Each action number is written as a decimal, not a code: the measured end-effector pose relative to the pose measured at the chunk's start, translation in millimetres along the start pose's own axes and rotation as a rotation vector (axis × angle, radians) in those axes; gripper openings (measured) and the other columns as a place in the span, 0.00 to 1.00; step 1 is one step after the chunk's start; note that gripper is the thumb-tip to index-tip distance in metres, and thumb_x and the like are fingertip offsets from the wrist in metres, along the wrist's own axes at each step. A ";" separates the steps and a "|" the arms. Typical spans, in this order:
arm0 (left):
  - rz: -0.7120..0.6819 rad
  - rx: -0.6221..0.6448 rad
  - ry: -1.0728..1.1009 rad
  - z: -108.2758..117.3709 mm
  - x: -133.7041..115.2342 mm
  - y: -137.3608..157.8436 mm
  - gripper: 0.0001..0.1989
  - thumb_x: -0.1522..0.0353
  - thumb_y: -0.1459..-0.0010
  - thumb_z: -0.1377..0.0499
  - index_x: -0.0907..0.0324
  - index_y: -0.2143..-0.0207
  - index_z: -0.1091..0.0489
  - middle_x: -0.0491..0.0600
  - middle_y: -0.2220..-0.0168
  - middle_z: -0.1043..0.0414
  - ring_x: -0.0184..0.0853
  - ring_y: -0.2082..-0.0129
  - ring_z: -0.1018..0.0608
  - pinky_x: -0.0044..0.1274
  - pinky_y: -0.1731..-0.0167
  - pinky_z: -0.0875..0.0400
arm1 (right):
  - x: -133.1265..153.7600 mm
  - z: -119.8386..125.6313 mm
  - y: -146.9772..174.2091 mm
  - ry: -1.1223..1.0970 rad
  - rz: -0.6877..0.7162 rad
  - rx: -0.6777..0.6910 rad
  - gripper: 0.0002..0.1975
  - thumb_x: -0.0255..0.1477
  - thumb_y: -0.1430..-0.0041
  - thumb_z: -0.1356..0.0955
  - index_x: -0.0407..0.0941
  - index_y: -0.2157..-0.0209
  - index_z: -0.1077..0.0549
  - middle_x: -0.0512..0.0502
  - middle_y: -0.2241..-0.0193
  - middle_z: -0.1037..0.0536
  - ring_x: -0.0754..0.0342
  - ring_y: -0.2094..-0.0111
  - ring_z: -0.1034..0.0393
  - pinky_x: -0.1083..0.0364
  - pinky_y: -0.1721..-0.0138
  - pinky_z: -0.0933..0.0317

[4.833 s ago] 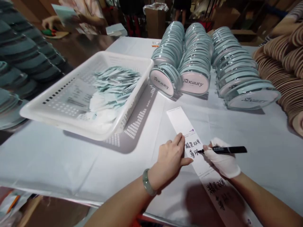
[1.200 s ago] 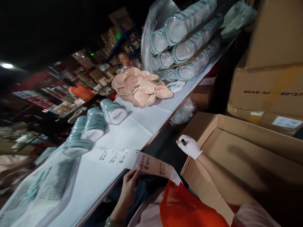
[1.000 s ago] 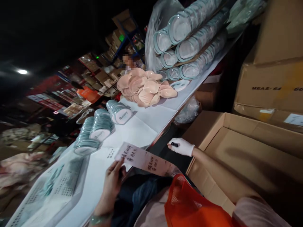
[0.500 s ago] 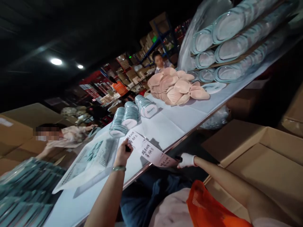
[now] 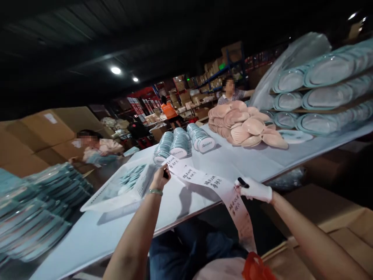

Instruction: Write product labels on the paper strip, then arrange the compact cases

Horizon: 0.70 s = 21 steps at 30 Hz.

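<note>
A long strip of white labels (image 5: 214, 182) with handwritten black writing stretches between my hands over the table's front edge. My left hand (image 5: 159, 179), with a green bangle at the wrist, pinches its far end; something small and black shows at the fingers. My right hand (image 5: 256, 189), in a white glove, grips the strip farther along and also holds a black marker pen (image 5: 243, 182). Beyond my right hand the strip's tail hangs down toward my lap. Rows of stacked round teal-and-white packs (image 5: 178, 144) stand just past my left hand.
A white plastic basket (image 5: 96, 206) with teal packs sits on the white table (image 5: 136, 229). Pink scoop-shaped pieces (image 5: 241, 122) are heaped at the back. Packed trays (image 5: 323, 97) rise at right, teal stacks (image 5: 37, 210) at left. Cardboard boxes (image 5: 335, 233) stand below right. Co-workers are beyond.
My right hand has risen and moved along the strip, so more of it now shows, with a tail hanging down. My left hand keeps its end. The view has turned and levelled somewhat.
</note>
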<state>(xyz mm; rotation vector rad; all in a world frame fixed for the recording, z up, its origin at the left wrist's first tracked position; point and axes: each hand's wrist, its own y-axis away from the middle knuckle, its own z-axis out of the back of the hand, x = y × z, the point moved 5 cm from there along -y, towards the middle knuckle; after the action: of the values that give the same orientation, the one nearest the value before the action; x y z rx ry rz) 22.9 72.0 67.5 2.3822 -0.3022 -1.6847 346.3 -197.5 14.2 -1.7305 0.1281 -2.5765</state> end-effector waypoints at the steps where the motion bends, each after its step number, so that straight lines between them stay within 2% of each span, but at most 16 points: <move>1: 0.000 -0.021 -0.010 0.4 0.7 -1.8 0.16 0.62 0.33 0.39 0.60 0.47 0.30 0.52 0.51 0.26 0.36 0.58 0.21 0.32 0.60 0.21 | 12.1 7.8 -2.7 -0.008 0.020 -0.029 0.16 0.43 0.51 0.31 0.45 0.69 0.32 0.56 0.81 0.34 0.61 0.83 0.43 0.60 0.82 0.46; 4: -0.002 -0.069 -0.040 3.7 8.3 -6.7 0.15 0.63 0.33 0.39 0.61 0.48 0.29 0.51 0.54 0.25 0.35 0.61 0.21 0.29 0.64 0.21 | 48.8 20.2 -19.7 -0.015 0.074 -0.113 0.20 0.48 0.50 0.32 0.46 0.68 0.34 0.59 0.81 0.39 0.62 0.82 0.48 0.59 0.80 0.49; 7: -0.025 -0.105 -0.065 14.2 17.4 -11.8 0.14 0.63 0.33 0.39 0.62 0.50 0.29 0.49 0.56 0.25 0.33 0.64 0.21 0.26 0.67 0.22 | 82.0 19.1 -46.3 0.050 0.121 -0.149 0.18 0.45 0.52 0.30 0.45 0.71 0.31 0.54 0.78 0.34 0.59 0.77 0.42 0.57 0.74 0.45; 10: -0.029 -0.115 -0.085 28.9 23.9 -19.9 0.14 0.63 0.33 0.39 0.61 0.50 0.29 0.50 0.55 0.25 0.34 0.63 0.21 0.27 0.66 0.21 | 103.1 13.0 -76.1 0.123 0.149 -0.149 0.15 0.42 0.54 0.29 0.44 0.74 0.30 0.50 0.74 0.29 0.55 0.69 0.37 0.55 0.67 0.42; 15: -0.012 -0.082 -0.124 42.6 27.6 -40.4 0.14 0.63 0.33 0.39 0.61 0.50 0.29 0.50 0.56 0.25 0.33 0.63 0.21 0.28 0.65 0.21 | 113.0 -6.0 -129.1 0.177 0.108 -0.083 0.17 0.44 0.54 0.28 0.45 0.74 0.32 0.51 0.75 0.31 0.54 0.72 0.39 0.54 0.68 0.42; 21: -0.055 -0.096 -0.173 37.4 33.6 -68.0 0.14 0.63 0.33 0.39 0.61 0.50 0.29 0.50 0.56 0.25 0.33 0.64 0.21 0.27 0.66 0.21 | 115.9 -59.2 -221.2 0.154 0.073 -0.039 0.23 0.49 0.58 0.27 0.46 0.78 0.36 0.52 0.78 0.34 0.54 0.73 0.40 0.53 0.68 0.42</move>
<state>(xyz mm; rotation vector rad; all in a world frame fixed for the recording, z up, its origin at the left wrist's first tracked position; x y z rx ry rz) 1.7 125.6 5.6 2.2008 -0.1793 -1.8895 251.3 17.0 118.3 -1.5071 0.2417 -2.6684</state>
